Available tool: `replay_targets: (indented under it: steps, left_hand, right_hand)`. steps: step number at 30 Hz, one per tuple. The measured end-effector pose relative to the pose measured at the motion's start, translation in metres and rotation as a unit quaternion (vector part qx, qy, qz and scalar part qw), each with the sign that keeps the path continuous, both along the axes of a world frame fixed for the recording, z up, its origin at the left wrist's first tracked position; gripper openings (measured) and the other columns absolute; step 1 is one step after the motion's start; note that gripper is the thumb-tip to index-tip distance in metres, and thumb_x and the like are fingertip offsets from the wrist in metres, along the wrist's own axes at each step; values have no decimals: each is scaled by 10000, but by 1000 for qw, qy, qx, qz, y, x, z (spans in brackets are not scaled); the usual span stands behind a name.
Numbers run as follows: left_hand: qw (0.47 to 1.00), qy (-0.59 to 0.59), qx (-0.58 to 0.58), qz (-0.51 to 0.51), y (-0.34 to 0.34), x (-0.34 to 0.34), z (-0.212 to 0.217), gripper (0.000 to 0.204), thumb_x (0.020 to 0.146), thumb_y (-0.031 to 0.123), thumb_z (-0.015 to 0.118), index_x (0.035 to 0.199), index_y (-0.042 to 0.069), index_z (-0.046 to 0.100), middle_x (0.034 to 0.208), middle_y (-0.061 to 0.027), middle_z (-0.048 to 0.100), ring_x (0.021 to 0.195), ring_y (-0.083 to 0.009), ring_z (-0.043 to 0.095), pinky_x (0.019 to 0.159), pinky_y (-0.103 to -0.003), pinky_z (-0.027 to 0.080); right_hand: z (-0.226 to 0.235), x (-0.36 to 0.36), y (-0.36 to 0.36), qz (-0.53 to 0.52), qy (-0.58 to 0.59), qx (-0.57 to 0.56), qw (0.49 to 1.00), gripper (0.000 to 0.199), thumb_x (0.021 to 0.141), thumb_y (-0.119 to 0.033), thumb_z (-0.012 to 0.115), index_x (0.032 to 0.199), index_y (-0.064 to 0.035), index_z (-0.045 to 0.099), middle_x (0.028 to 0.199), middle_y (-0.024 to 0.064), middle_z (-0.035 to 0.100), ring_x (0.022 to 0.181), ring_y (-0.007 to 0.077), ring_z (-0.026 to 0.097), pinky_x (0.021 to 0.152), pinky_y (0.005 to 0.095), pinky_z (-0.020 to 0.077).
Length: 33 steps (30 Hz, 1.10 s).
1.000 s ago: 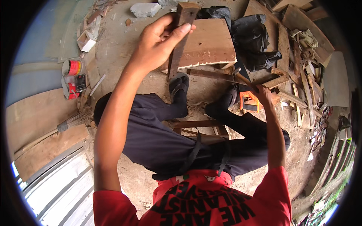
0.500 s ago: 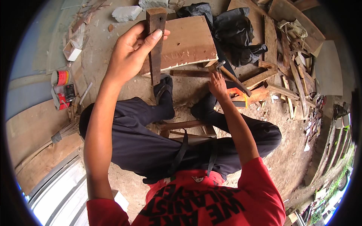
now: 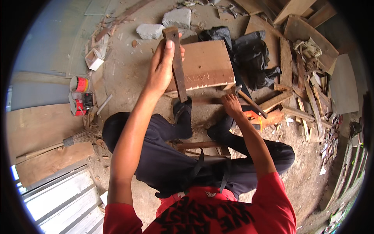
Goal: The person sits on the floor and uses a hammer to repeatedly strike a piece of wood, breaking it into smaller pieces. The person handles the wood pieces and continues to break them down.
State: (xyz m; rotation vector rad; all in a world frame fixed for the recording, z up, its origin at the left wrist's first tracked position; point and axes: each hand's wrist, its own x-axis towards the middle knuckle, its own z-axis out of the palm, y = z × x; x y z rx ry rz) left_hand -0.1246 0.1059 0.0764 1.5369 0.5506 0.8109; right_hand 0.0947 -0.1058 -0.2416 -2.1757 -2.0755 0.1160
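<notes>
My left hand (image 3: 163, 64) is raised, thumb and fingers closed round the upper part of a dark, narrow wooden strip (image 3: 179, 70). This strip stands nearly upright in view, with a small hole near its top. Lower and to the right, my right hand (image 3: 232, 105) has its fingers closed at the right end of a second dark wooden strip (image 3: 208, 100), which looks blurred. Just right of those fingers lies a hammer (image 3: 253, 104) with a wooden handle. Behind both hands sits a brown wooden box-like block (image 3: 208, 62) with a chipped pale edge.
An orange-handled saw (image 3: 256, 120) lies by my right knee. Black plastic bags (image 3: 251, 54) lie beyond the block, and scrap wood (image 3: 307, 93) is piled at right. At left are red tins (image 3: 80, 84) and a broom (image 3: 76, 138). Concrete chunks (image 3: 177, 18) lie at the far side.
The view has shifted, so the scene sits lower and further right. My left hand still holds its strip upright. My right hand has moved slightly leftward, away from the hammer.
</notes>
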Motion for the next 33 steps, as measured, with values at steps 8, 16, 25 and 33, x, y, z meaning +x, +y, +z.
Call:
replay_targets:
  steps: [8, 16, 25, 33]
  left_hand:
    - [970, -115, -210, 51, 7, -6, 26, 614, 1003, 582, 373, 1311, 63, 488, 1057, -50, 539, 1001, -180, 534, 947, -445, 470]
    - [936, -135, -325, -15, -18, 12, 62, 556, 999, 557, 410, 1218, 62, 540, 1026, -79, 566, 958, -203, 566, 879, -501, 509]
    - [965, -78, -233, -89, -53, 56, 58, 535, 926, 526, 605, 1182, 56, 590, 1053, -52, 644, 944, -174, 631, 743, -360, 553]
    - [968, -89, -234, -13, -63, 71, 47, 377, 917, 409, 691, 944, 41, 617, 825, 37, 563, 718, -49, 488, 663, -239, 460]
  right_hand:
    - [107, 1, -58, -79, 276, 129, 949, 437, 814, -115, 719, 1202, -5, 550, 1087, 187, 618, 1042, 377, 593, 895, 446, 488]
    - [258, -45, -54, -160, 613, 270, 725, 326, 898, -74, 672, 1175, 34, 537, 1054, 106, 649, 978, 161, 607, 845, 317, 493]
    - [285, -88, -14, -147, 526, 345, 763, 341, 872, -129, 706, 1111, 34, 526, 993, 142, 613, 944, 204, 620, 855, 336, 499]
    - [265, -91, -6, -180, 588, 307, 726, 338, 922, -125, 665, 1173, 20, 489, 1071, 141, 630, 1002, 175, 610, 851, 297, 498]
